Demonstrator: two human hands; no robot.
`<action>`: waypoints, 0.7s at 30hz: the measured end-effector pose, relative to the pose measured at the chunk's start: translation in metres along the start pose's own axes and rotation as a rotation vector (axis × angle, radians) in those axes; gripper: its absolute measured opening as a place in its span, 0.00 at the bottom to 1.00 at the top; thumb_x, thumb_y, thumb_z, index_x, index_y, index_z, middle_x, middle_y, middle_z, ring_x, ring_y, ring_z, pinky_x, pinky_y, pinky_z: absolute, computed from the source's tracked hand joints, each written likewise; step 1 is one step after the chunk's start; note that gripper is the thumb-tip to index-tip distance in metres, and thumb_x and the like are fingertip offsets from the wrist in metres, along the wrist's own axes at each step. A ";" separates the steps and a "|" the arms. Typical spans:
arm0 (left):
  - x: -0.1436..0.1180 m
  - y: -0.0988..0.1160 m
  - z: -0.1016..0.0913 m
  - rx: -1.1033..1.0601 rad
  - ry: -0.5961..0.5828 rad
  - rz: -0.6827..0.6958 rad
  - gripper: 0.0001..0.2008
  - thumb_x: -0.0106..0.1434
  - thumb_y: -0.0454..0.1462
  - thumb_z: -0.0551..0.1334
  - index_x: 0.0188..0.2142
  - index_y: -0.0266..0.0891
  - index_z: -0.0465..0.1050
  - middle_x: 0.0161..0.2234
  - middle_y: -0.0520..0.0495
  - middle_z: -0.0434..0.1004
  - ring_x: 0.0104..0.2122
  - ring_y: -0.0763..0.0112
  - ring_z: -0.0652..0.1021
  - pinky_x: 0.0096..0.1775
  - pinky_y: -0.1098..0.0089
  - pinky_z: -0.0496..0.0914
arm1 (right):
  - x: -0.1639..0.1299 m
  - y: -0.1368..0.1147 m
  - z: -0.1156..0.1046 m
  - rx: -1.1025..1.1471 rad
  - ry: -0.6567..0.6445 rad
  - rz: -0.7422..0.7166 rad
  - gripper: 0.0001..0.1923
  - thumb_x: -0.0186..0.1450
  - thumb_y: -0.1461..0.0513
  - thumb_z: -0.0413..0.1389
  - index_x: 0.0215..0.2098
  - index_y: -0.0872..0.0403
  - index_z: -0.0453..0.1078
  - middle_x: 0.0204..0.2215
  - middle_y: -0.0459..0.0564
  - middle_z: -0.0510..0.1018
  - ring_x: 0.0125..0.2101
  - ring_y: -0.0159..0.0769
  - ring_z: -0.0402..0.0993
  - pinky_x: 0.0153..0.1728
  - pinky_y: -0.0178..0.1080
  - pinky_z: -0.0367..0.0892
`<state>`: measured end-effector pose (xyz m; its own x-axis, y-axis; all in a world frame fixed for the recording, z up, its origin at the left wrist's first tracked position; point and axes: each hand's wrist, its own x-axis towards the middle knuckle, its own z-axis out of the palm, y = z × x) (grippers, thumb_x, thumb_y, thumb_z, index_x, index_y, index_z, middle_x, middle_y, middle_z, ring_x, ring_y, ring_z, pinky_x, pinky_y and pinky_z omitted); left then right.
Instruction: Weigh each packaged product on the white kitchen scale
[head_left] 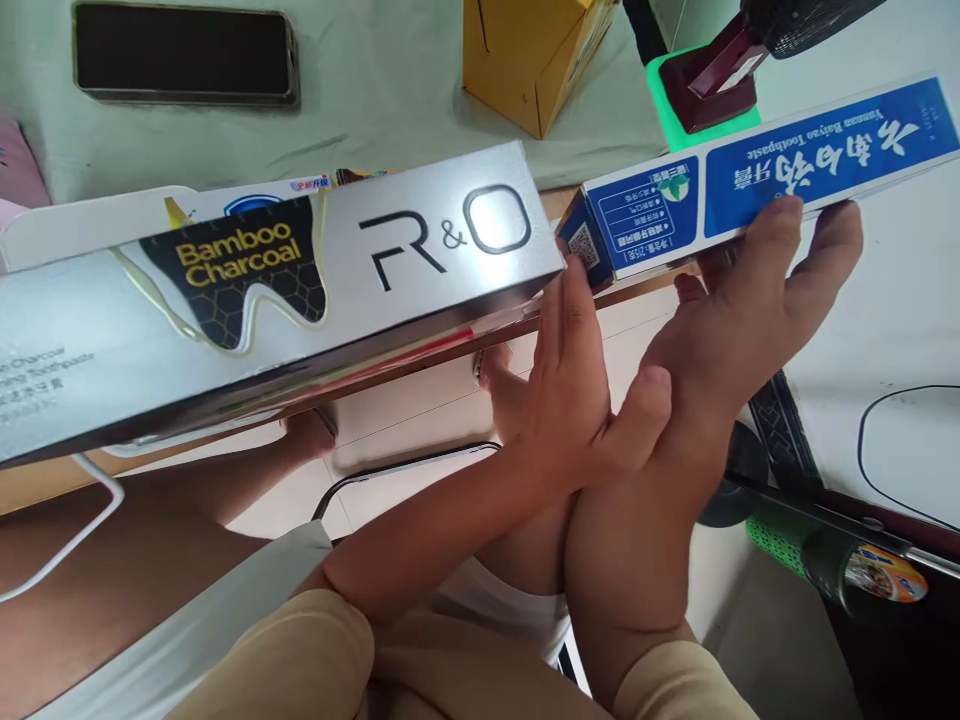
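Observation:
A blue and white Yunnan Baiyao toothpaste box (817, 150) lies at a slant on the right side. My right hand (742, 300) grips its near edge, two fingers along the side and the rest partly hidden beneath. My left hand (574, 370) has straight fingers and its thumb held apart. Its fingertips are at the corner where the blue box meets a silver toothpaste box (442, 235); whether they press on either is unclear. The silver box, marked "Bamboo Charcoal" and "R&O", stretches to the left edge, on top of other packages.
A dark phone-like slab (184, 52) lies on the pale green cloth (375, 90). Behind stand a yellow-brown carton (525, 60) and a small fan (720, 85) on a green base. A white cable (101, 500) hangs at lower left. Another person's foot may show below the table.

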<state>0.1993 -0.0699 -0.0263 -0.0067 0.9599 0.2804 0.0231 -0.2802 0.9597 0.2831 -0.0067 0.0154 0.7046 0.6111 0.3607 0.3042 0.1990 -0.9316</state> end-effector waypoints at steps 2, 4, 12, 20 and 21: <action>0.000 0.002 0.001 -0.003 0.003 -0.021 0.41 0.70 0.62 0.42 0.75 0.54 0.28 0.75 0.39 0.50 0.74 0.42 0.58 0.74 0.35 0.48 | 0.000 0.001 0.003 0.030 -0.019 0.011 0.18 0.71 0.55 0.52 0.58 0.47 0.58 0.45 0.45 0.78 0.48 0.33 0.82 0.54 0.50 0.76; 0.000 0.003 0.001 -0.006 0.012 -0.039 0.42 0.69 0.63 0.41 0.75 0.55 0.28 0.76 0.42 0.45 0.75 0.44 0.56 0.75 0.37 0.46 | 0.000 0.000 0.006 0.047 -0.022 0.028 0.17 0.72 0.56 0.51 0.57 0.46 0.58 0.45 0.44 0.77 0.47 0.31 0.81 0.54 0.48 0.76; 0.001 0.003 0.000 0.021 0.008 -0.029 0.41 0.70 0.62 0.41 0.75 0.54 0.28 0.77 0.41 0.44 0.76 0.48 0.54 0.76 0.39 0.44 | 0.002 0.006 0.012 0.137 0.024 0.097 0.18 0.70 0.60 0.50 0.57 0.46 0.57 0.46 0.46 0.75 0.44 0.31 0.80 0.51 0.49 0.76; 0.005 0.008 0.000 -0.011 0.006 -0.041 0.42 0.70 0.57 0.49 0.75 0.47 0.33 0.77 0.39 0.43 0.78 0.48 0.45 0.77 0.42 0.39 | 0.003 -0.010 0.011 0.028 0.058 0.262 0.20 0.70 0.60 0.47 0.60 0.43 0.55 0.55 0.38 0.74 0.53 0.25 0.77 0.68 0.49 0.68; 0.006 0.008 0.000 -0.009 0.012 -0.050 0.42 0.69 0.56 0.51 0.75 0.47 0.34 0.77 0.39 0.42 0.78 0.48 0.45 0.77 0.42 0.39 | 0.005 -0.011 0.009 0.032 0.070 0.292 0.19 0.70 0.59 0.46 0.59 0.43 0.56 0.55 0.38 0.73 0.55 0.25 0.76 0.70 0.49 0.67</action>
<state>0.1993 -0.0663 -0.0165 -0.0194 0.9724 0.2323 0.0134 -0.2321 0.9726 0.2769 0.0013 0.0268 0.8022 0.5919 0.0789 0.0632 0.0473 -0.9969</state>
